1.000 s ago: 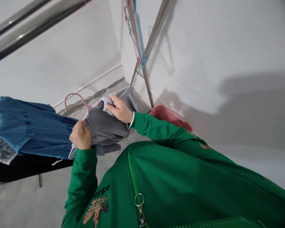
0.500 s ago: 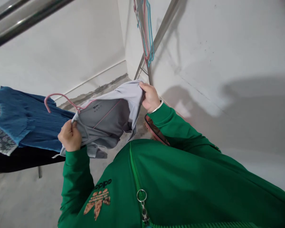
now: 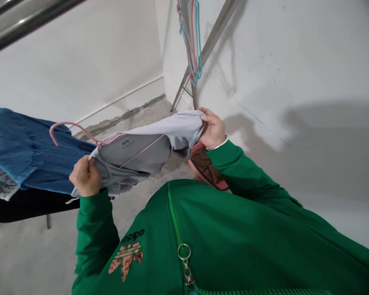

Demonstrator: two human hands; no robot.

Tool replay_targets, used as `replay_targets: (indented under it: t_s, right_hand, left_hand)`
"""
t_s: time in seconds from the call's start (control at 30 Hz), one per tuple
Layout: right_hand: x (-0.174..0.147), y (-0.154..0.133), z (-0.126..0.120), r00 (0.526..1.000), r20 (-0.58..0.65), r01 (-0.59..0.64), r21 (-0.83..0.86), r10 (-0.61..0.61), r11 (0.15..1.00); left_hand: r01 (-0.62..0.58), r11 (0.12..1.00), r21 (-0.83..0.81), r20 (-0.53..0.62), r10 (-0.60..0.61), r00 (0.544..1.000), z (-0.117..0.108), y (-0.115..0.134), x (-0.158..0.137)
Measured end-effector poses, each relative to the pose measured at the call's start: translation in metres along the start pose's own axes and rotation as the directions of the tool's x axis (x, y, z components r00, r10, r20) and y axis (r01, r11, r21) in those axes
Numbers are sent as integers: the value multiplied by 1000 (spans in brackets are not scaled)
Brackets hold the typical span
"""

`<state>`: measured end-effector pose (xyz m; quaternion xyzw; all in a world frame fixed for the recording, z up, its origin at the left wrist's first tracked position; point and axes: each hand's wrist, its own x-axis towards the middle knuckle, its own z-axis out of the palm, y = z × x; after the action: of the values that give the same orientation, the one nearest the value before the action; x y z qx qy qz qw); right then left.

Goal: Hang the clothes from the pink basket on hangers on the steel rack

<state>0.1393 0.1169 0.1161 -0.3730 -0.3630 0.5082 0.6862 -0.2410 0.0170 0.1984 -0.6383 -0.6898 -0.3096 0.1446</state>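
A light grey shirt (image 3: 144,147) is stretched sideways between my hands, with a pink clothes hanger (image 3: 76,126) inside it. The hanger's hook sticks out of the neck opening above my left hand (image 3: 86,176), and its bar shows through the opening. My left hand is closed on the fabric close to the hook. My right hand (image 3: 212,129), with a pale bangle at the wrist, pinches the far end of the shirt. Part of the hanger is hidden within the cloth.
To the left hang a blue garment (image 3: 39,151), a patterned one and a black one (image 3: 33,205). Pink and blue hangers (image 3: 195,53) hang from a metal rack leg (image 3: 213,39) near the corner. Below my right wrist sits a pinkish-red basin (image 3: 203,174) with brown contents. A metal rail (image 3: 27,24) crosses upper left.
My right hand has moved right and slightly down, pulling the shirt wider and flatter. The left hand and hook have shifted slightly left. More of the basin shows.
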Motion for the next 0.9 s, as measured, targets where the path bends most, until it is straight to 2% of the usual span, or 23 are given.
replay_targets:
  t_s: [0.1, 0.17, 0.3, 0.33, 0.37, 0.43, 0.5, 0.53, 0.6, 0.67, 0.73, 0.8, 0.83, 0.87, 0.9]
  right_hand:
    - [2, -4, -6, 993, 40, 118, -105, -114, 988]
    - [-4, -2, -4, 987, -15, 157, -112, -160, 981]
    - [-29, 5, -2, 974, -143, 156, -138, -176, 978]
    - [-35, 6, -5, 979, -119, 139, -194, -164, 971]
    - [-39, 4, -9, 990, -44, 113, -281, -131, 953]
    - [-41, -4, -21, 981, 193, 109, -522, -7, 846]
    - [-37, -18, -31, 932, 360, 247, -707, 37, 663]
    - [-33, -28, -32, 914, 405, 340, -745, -16, 574]
    - [-24, -46, -25, 860, 477, 506, -750, -183, 426]
    - [-14, -60, -8, 763, 605, 646, -695, -228, 317]
    - [-5, -63, 12, 638, 759, 764, -603, -133, 228]
    - [1, -58, 25, 518, 855, 842, -515, 27, 162]
    - [3, -53, 29, 478, 872, 861, -489, 103, 141]
    - [3, -48, 30, 459, 875, 870, -478, 158, 122]
    - [2, -43, 29, 459, 869, 870, -482, 184, 102]
  left_hand:
    - [-10, 1000, -11, -21, 10, 1000, 2, 1, 0]
    - [-8, 1000, -19, -33, 7, 999, 2, 2, 0]
    - [-5, 1000, -24, -43, 4, 999, 2, 2, 0]
    - [-8, 1000, -22, -38, 8, 999, 3, 1, 0]
    - [-15, 1000, -19, -33, 14, 999, 3, 0, 0]
    - [-52, 998, -24, -64, 50, 997, 6, -2, 0]
    - [-121, 992, -38, -127, 116, 985, 9, -5, 1]
    - [-167, 985, -45, -150, 159, 976, 10, -5, 2]
    - [-259, 964, -62, -172, 245, 954, 13, -5, 5]
    - [-336, 939, -73, -165, 321, 933, 14, -1, 8]
    - [-393, 916, -84, -153, 378, 913, 14, 5, 12]
    - [-430, 897, -96, -137, 416, 899, 12, 13, 15]
    - [-440, 892, -102, -128, 427, 895, 10, 17, 17]
    - [-442, 891, -109, -113, 430, 896, 7, 20, 18]
    - [-436, 892, -123, -90, 428, 900, 4, 24, 19]
